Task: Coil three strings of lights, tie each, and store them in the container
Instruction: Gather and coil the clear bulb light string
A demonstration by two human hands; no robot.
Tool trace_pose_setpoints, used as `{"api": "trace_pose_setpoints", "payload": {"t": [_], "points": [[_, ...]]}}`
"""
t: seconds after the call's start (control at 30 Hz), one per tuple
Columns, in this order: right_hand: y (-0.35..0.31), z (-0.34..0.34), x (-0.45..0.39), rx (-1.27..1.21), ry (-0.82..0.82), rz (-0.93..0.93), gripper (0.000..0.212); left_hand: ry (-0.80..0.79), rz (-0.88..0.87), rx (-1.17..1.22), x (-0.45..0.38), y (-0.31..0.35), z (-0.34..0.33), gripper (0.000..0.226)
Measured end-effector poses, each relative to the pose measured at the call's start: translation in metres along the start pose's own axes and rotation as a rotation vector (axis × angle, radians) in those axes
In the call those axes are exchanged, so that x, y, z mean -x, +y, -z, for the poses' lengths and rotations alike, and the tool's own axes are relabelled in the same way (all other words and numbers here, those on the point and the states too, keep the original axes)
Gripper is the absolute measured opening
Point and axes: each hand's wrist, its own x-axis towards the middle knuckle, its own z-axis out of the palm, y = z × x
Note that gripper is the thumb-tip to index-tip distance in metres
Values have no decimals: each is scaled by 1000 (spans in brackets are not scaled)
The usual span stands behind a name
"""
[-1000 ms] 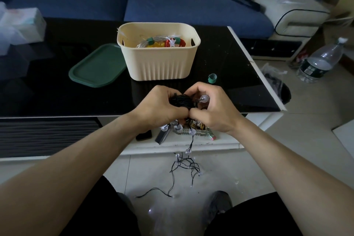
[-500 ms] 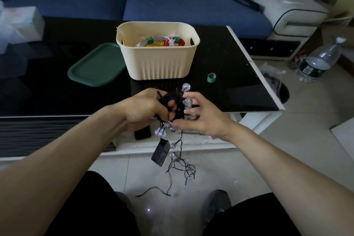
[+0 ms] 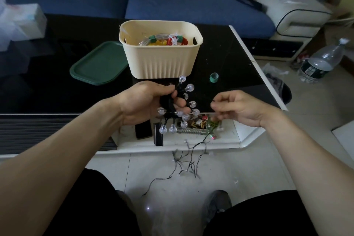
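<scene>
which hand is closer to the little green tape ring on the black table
Right. The right hand sits just below and slightly right of the green ring; the left hand, gripping the coiled lights, is farther off to its left.

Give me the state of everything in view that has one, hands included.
Container: open, coiled lights inside.
Green lid: off, flat on the table beside it.
Black light string: partly coiled, its tail on the floor.
Left hand: grips the coil.
Right hand: pinches the wire.
Green tie: unused, on the table.
Water bottle: capped, leaning.
</scene>
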Motion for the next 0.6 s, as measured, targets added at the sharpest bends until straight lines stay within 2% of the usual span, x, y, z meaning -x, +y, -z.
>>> {"api": "trace_pose_setpoints", "payload": {"t": [0.1,0.17,0.23,0.4,0.47,0.6], "points": [[-4,6,7,-140,31,82,13,-28,-20,-4,2,3,-2,16],[-6,9,10,-163,61,87,31,-10,-44,27,2,5,-1,15],[-9,13,12,-170,101,52,24,36,-75,67,2,8,2,15],[-8,31,20,204,113,-151,32,95,-76,63,-2,9,9,32],[-8,36,23,285,190,-127,23,118,-59,50,-3,9,11,34],[-5,32,23,347,462,-11,10,103,-16,-43,0,7,9,42]]}}
